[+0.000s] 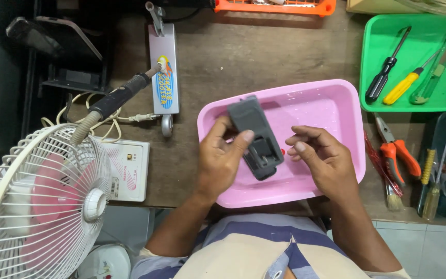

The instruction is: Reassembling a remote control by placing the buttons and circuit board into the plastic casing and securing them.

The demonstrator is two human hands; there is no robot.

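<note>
**Grey device held over a pink tray**

A brown wooden surface [233, 57] carried everything. At its near left stood a white fan [37, 201] with pink blades, and beside it lay a white box-shaped unit [130, 168]. A soldering iron [114, 101] rested farther back on the left, next to a small silver toy scooter [162, 72]. In the middle sat a pink tray [331, 106]. At the far right a green tray [388, 36] held screwdrivers, with orange-handled pliers [398, 152] just near of it.

Over the pink tray, the left hand [220, 157] was closed around a dark grey plastic device [256, 137], thumb pressed on its face. The right hand [323, 157] hovered just right of it, fingers loosely curled, holding nothing and seemingly not touching it.
</note>
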